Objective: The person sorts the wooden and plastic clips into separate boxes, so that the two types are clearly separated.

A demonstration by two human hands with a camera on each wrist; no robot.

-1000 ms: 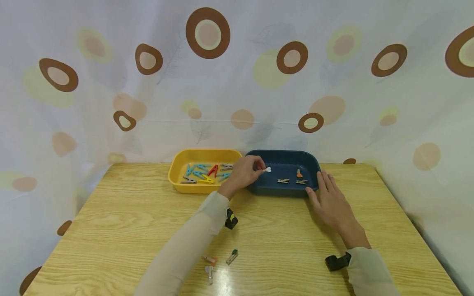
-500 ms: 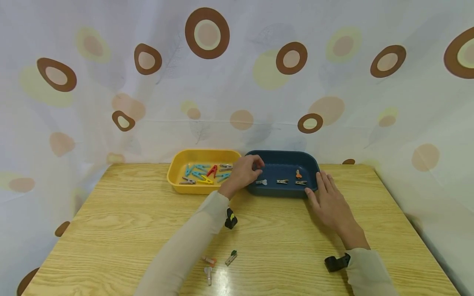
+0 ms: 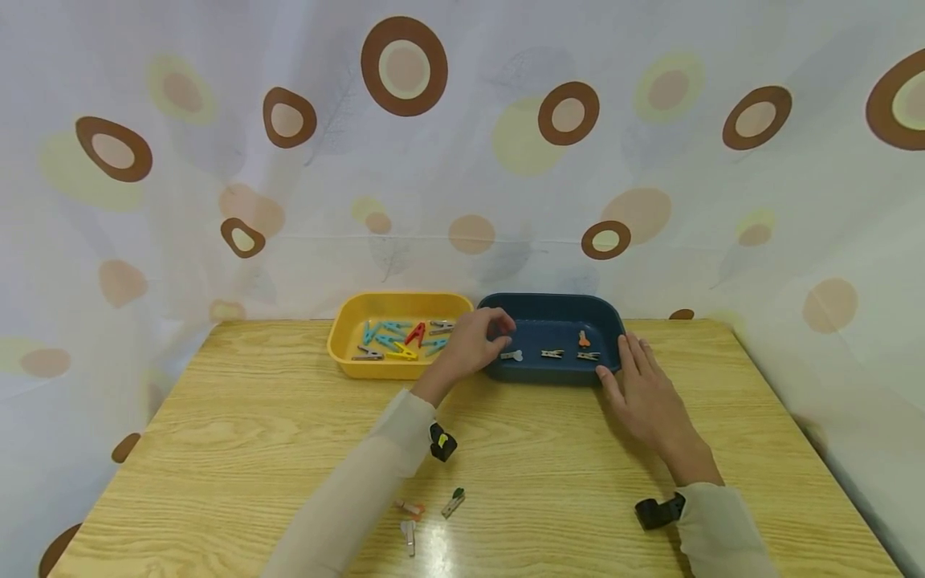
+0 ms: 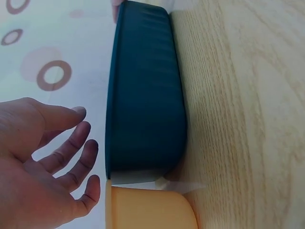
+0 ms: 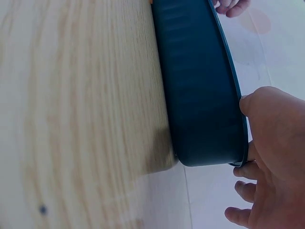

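My left hand (image 3: 473, 343) hovers above the near left part of the dark blue tray (image 3: 551, 373), fingers loosely bent and holding nothing. In the left wrist view the thumb and fingertips (image 4: 78, 113) are apart. Just below it, inside the tray, lies a small wooden clothespin with a white heart (image 3: 513, 356). Further right in the tray are a wooden clothespin (image 3: 552, 353), another clothespin (image 3: 588, 356) and one with an orange end (image 3: 584, 339). My right hand (image 3: 650, 401) rests against the tray's right end, its thumb touching the near rim in the right wrist view.
A yellow tray (image 3: 383, 370) with several plastic clothespins stands left of the blue one. Near the table's front lie clothespins with an orange end (image 3: 411, 508), a white end (image 3: 409, 536) and a green end (image 3: 454, 502). A patterned curtain (image 3: 462, 160) hangs behind.
The white-heart clothespin was pinched in my left hand, then let go into the blue tray. Since then the left forearm has shifted slightly left. The right hand has stayed at the tray.
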